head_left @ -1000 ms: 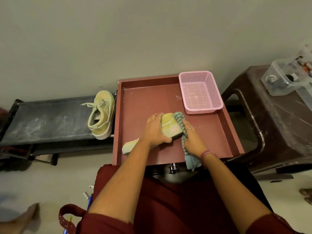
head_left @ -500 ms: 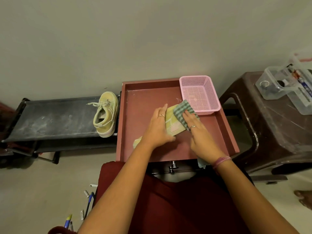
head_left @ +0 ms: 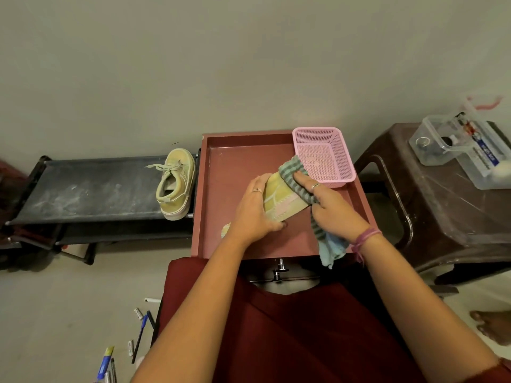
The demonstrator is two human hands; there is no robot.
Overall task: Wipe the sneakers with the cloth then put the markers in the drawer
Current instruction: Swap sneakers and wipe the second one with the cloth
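Observation:
A yellow-green sneaker [head_left: 283, 200] lies on its side inside the open red drawer [head_left: 226, 167]. My left hand [head_left: 253, 214] grips its middle and holds it down. My right hand [head_left: 329, 208] holds a green striped cloth [head_left: 293, 172] and presses it with straight fingers on the sneaker's toe end; the cloth's tail hangs over the drawer's front edge. The second sneaker [head_left: 175, 183] stands on the black rack [head_left: 83, 189] to the left. Several markers and pens [head_left: 138, 335] lie on the floor at lower left.
A pink mesh basket [head_left: 331, 145] sits in the drawer's back right corner. A brown plastic stool [head_left: 442, 217] at right carries clear plastic containers [head_left: 448, 145]. A bare foot [head_left: 492, 327] shows at the right edge. My lap in dark red cloth fills the foreground.
My right hand has slid the cloth from the sneaker's near side up to its toe end by the basket. The left hand keeps its hold. The camera has tilted slightly.

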